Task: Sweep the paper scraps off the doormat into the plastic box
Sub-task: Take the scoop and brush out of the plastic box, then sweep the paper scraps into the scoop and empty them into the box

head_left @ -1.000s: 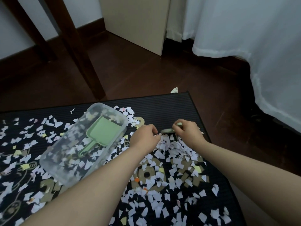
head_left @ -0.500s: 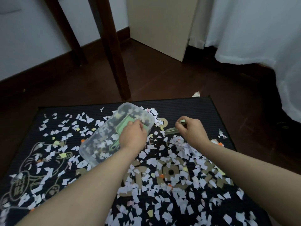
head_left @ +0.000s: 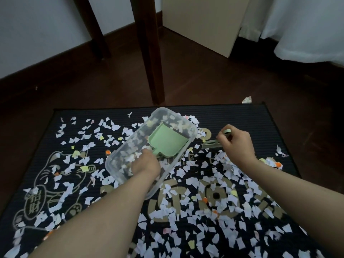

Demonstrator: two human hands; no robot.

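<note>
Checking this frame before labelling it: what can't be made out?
1. Head view: the left hand covers the green dustpan handle, so its grip is unseen.
2. The right hand hides most of the green brush.
3. Paper scraps inside the clear plastic box versus under it: indistinguishable.
4. Doormat: near edge cut off by the frame's bottom.

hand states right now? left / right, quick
Left hand: closed, seemingly gripping the dustpan handle inside the box.
Right hand: closed, holding the brush.
</note>
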